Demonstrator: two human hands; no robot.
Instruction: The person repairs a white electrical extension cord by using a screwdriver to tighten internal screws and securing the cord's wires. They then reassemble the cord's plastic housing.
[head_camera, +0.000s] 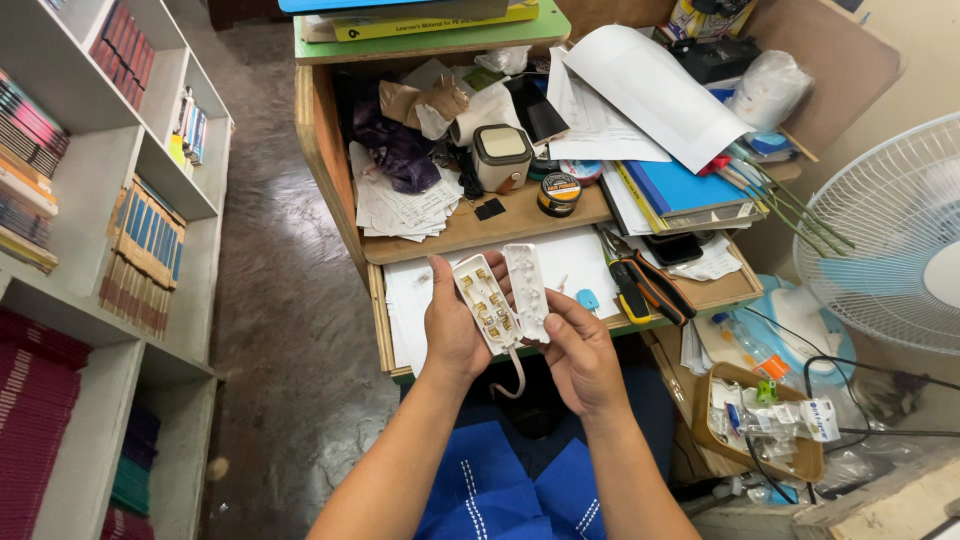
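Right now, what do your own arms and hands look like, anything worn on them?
Both forearms are bare up to the bottom edge of the picture; no sleeves show. The left hand and the right hand wear no gloves, and I see no rings, watch or bracelet on the sides facing the camera. Below the arms, blue clothing with white stitched lines shows.

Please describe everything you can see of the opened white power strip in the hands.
The power strip is white plastic, opened into two long halves. The left hand holds the base, showing brass contacts inside. The right hand holds the cover beside it, touching. A pale cord curls below, above a cluttered desk.
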